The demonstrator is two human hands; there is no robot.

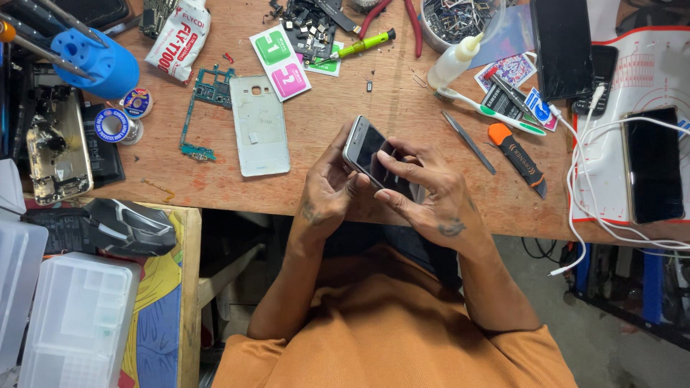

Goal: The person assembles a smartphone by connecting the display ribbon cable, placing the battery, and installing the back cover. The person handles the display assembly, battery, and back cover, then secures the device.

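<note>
1. Head view, nearest the camera: orange shirt (388,330) and both forearms, rising to the hands over the edge of the wooden workbench (338,108).
2. Left hand (327,190): fingers curled closed around the near left edge of the smartphone (377,159), thumb lying along its side.
3. Right hand (431,197): fingers half spread, fingertips (392,159) pressed on the dark glass; the palm supports the phone's lower end. The phone is held tilted just above the bench, between both hands.
4. Judgement on the work in hand: the screen appears to be being pressed or seated. Even pressure along the edges, with the left grip steady, would serve best; pressing hard at the centre of the glass risks cracking it.
5. Beyond the left fingers: pale back cover (259,133) lying flat, green circuit board (205,108) just beside it, two wipe sachets (282,61).
6. Beyond the right fingertips: tweezers (468,141), orange utility knife (517,154), toothbrush (489,109), squeeze bottle (454,61).
7. Far right of the right hand: black phone (652,164) on a white mat (647,72), with white cable (582,179) trailing off the bench.
</note>
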